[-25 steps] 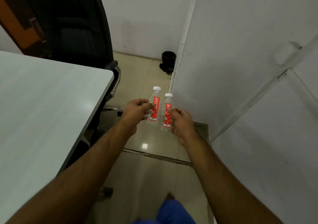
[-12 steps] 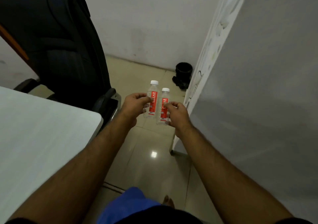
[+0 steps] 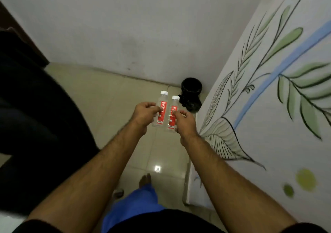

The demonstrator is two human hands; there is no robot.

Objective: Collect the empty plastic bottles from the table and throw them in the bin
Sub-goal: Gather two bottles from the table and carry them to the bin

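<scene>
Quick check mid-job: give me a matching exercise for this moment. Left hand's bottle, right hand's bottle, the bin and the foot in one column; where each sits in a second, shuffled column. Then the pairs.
Things:
1. Left hand's bottle
2. Right hand's bottle
3. Black bin
4. Bare foot

Places:
A. On the floor in the corner, against the painted wall
B. Held upright, the nearer of the two to the bin
C. On the tiles below the forearms, beside blue cloth
D. Held upright, on the side of the dark chair

Pairs: 1-D, 2-B, 3-A, 4-C
</scene>
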